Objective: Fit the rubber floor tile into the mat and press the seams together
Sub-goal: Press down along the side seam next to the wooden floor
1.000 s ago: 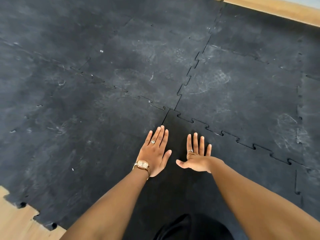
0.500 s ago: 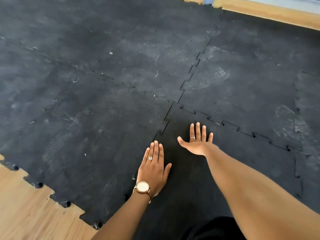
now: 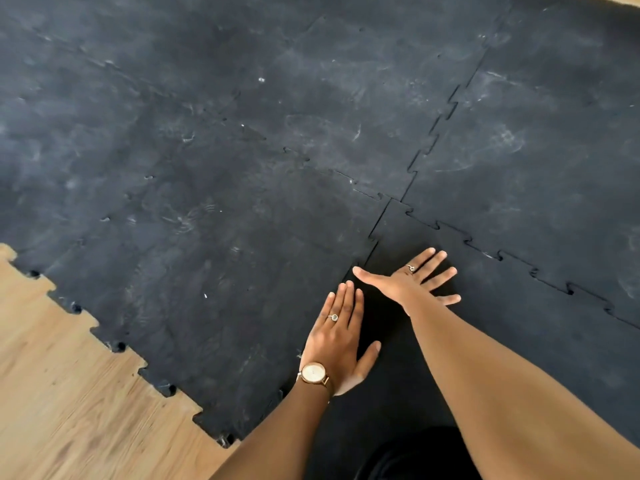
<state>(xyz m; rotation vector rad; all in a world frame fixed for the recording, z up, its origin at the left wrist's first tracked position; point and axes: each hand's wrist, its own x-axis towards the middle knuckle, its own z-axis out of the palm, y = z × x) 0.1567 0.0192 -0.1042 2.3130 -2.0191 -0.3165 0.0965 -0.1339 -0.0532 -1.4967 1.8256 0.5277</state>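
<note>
A darker, cleaner black rubber tile [image 3: 491, 327] lies at the near right, its toothed edges meeting the dusty black mat [image 3: 242, 188]. My left hand [image 3: 337, 337], with a watch and a ring, lies flat with fingers together on the tile's left seam [image 3: 372, 251]. My right hand [image 3: 410, 284] rests flat just beyond it on the tile near its far left corner, fingers spread, thumb reaching the seam. Neither hand holds anything. The far seam [image 3: 502, 258] runs off to the right with thin gaps showing.
Wooden floor [image 3: 69, 393] shows at the near left, beyond the mat's toothed outer edge [image 3: 117, 344]. More joined mat tiles stretch away on all other sides. Dark clothing [image 3: 415, 455] fills the bottom edge between my arms.
The view has swung left and more wooden floor shows. My left hand has slid back toward me along the left seam. My right hand has moved toward the seam and spread its fingers.
</note>
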